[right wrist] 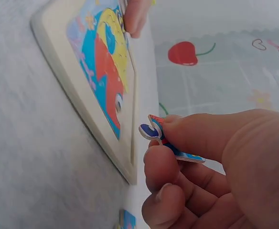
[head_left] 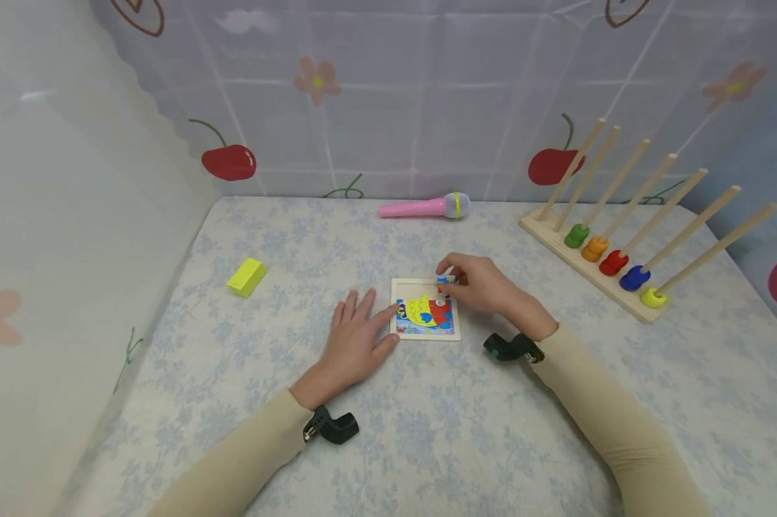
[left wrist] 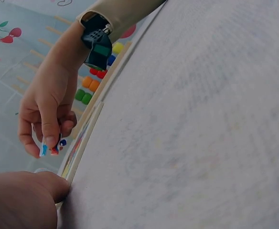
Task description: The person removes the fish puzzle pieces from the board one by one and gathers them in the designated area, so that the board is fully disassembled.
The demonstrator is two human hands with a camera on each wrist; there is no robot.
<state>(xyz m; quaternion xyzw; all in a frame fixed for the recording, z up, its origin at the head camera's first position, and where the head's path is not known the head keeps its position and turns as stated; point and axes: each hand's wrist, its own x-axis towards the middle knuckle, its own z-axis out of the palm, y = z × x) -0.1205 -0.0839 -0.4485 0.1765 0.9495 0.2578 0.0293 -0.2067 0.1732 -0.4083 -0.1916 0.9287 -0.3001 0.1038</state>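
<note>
A square wooden puzzle frame lies on the table, its picture of a yellow and red fish partly filled, with bare wood along the top. My right hand pinches a small blue and red puzzle piece between thumb and fingers, above the frame's upper right corner. The left hand rests flat with fingers spread, index finger and thumb touching the frame's left edge. In the right wrist view another blue piece lies on the table beside the frame.
A pink toy microphone lies at the back of the table. A yellow block is at the left. On the right stands a wooden peg rack with coloured beads and tall rods. A patterned curtain hangs behind.
</note>
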